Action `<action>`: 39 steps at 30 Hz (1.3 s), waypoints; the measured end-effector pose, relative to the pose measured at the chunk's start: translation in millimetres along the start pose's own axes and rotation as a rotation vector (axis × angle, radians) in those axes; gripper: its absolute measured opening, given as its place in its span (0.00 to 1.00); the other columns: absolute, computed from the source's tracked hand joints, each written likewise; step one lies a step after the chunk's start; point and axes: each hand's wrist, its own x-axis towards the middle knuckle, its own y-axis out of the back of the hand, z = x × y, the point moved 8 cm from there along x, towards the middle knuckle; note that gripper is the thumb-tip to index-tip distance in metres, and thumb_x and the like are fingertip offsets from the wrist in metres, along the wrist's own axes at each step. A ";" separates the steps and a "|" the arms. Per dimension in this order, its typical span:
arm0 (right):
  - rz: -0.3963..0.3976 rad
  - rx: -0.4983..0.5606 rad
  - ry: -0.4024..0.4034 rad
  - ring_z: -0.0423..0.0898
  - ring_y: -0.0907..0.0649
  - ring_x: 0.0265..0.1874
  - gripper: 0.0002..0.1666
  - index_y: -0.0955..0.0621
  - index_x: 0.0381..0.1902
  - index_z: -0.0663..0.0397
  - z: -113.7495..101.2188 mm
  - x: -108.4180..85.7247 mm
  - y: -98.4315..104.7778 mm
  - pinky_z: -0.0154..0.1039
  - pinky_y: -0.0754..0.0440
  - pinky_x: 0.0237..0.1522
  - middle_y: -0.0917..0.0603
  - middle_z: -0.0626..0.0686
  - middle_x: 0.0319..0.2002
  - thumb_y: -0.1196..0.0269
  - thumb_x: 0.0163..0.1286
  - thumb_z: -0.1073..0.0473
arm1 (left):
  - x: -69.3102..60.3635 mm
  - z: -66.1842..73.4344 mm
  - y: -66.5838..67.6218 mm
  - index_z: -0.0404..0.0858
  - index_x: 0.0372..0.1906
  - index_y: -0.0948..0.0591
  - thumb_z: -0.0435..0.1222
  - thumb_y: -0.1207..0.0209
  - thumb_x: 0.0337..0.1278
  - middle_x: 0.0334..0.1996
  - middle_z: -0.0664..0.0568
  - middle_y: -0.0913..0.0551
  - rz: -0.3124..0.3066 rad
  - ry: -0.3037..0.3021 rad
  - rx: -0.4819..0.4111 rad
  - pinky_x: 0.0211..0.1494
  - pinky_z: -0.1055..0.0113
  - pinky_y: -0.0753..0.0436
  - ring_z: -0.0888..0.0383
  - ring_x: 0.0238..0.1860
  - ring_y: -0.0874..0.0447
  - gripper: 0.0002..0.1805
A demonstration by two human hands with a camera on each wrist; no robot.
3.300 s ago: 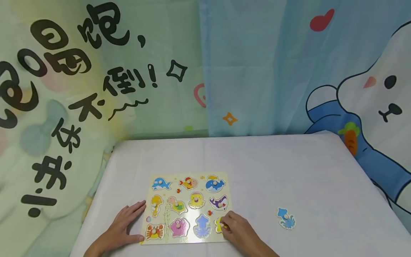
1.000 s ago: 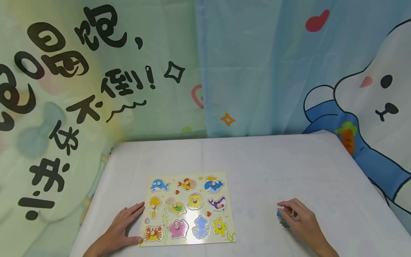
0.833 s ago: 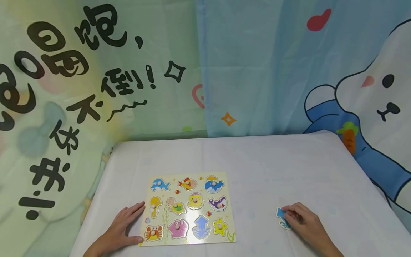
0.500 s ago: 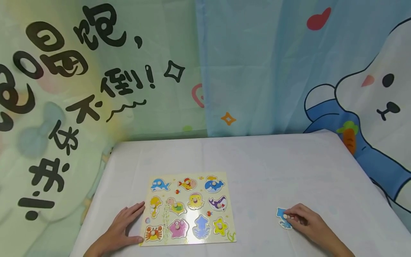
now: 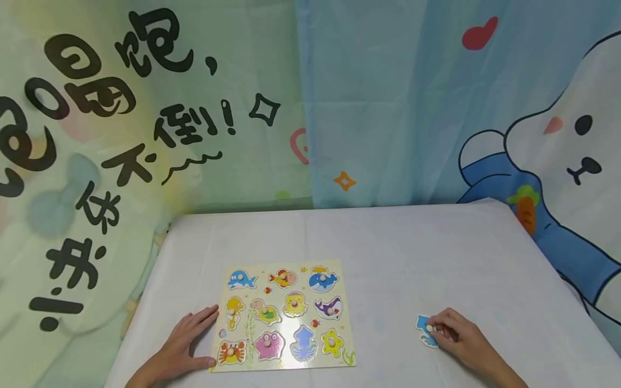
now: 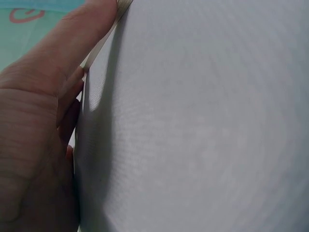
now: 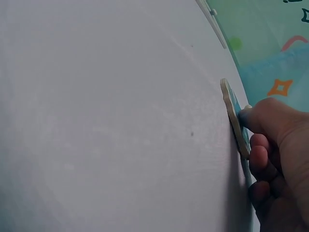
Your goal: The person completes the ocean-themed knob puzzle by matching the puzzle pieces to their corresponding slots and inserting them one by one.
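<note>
My right hand pinches the small knob of a blue squid puzzle piece, to the right of the board. In the right wrist view, the thumb and fingers are at the knob, and the squid piece shows its pale wooden edge close to the cloth; whether it is lifted cannot be told. My left hand has its fingertips and thumb along the left edge of a yellow sea-animal puzzle board. Knobbed pieces, such as a yellow star, sit in it, beside a pale blue squid-shaped recess.
A white cloth covers the table. Behind it hangs a printed curtain with large black writing and a white cartoon animal. In the right wrist view, the board's edge shows at the top.
My right hand has left the yellow star piece at the board's lower right corner, gone right to the squid piece and taken hold of its knob. The left hand stays at the board's edge.
</note>
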 end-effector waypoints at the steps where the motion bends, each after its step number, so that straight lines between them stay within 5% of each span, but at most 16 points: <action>1: 0.000 -0.009 -0.008 0.33 0.32 0.24 0.19 0.17 0.36 0.55 0.0 0.0 0.0 0.26 0.35 0.22 0.28 0.38 0.30 0.31 0.48 0.79 | 0.0 -0.2 -0.2 0.46 0.72 0.34 0.58 0.29 0.39 0.71 0.45 0.33 0.001 -0.001 0.001 0.67 0.89 0.71 0.64 0.71 0.47 0.51; 11: 0.070 0.017 -0.203 0.34 0.32 0.22 0.14 0.18 0.34 0.54 -9.5 8.7 -7.3 0.28 0.34 0.21 0.28 0.40 0.28 0.33 0.55 0.76 | 0.8 -1.6 0.3 0.45 0.72 0.34 0.57 0.29 0.40 0.71 0.44 0.33 0.001 -0.004 -0.004 0.67 0.89 0.71 0.61 0.70 0.47 0.50; 19: 0.036 -0.010 -0.335 0.32 0.31 0.22 0.13 0.18 0.29 0.49 -46.2 28.7 -58.1 0.26 0.31 0.22 0.28 0.41 0.26 0.30 0.52 0.72 | 0.8 0.8 1.6 0.43 0.71 0.33 0.57 0.29 0.39 0.70 0.43 0.32 0.012 -0.024 0.003 0.68 0.89 0.70 0.79 0.72 0.54 0.51; 25: -0.076 -0.046 -0.428 0.31 0.33 0.22 0.13 0.20 0.27 0.45 -71.7 45.8 -99.7 0.25 0.33 0.25 0.30 0.41 0.25 0.30 0.50 0.69 | 5.2 -1.8 0.4 0.45 0.72 0.34 0.58 0.29 0.40 0.71 0.45 0.33 0.010 -0.030 0.010 0.69 0.88 0.70 0.72 0.72 0.50 0.50; 31: -0.162 -0.043 -0.358 0.29 0.34 0.23 0.10 0.20 0.27 0.46 -102.0 61.4 -134.5 0.25 0.33 0.26 0.31 0.39 0.26 0.32 0.49 0.66 | 5.3 -4.5 0.4 0.45 0.71 0.33 0.57 0.29 0.39 0.71 0.45 0.32 0.017 -0.038 0.008 0.68 0.88 0.69 0.77 0.72 0.52 0.51; 39: -0.113 -0.077 -0.086 0.29 0.32 0.26 0.11 0.22 0.24 0.48 -136.0 76.1 -166.9 0.22 0.33 0.28 0.29 0.41 0.25 0.31 0.44 0.66 | 1.9 -0.5 0.9 0.43 0.71 0.33 0.57 0.29 0.39 0.70 0.43 0.32 0.025 -0.039 -0.005 0.67 0.89 0.69 0.84 0.71 0.56 0.51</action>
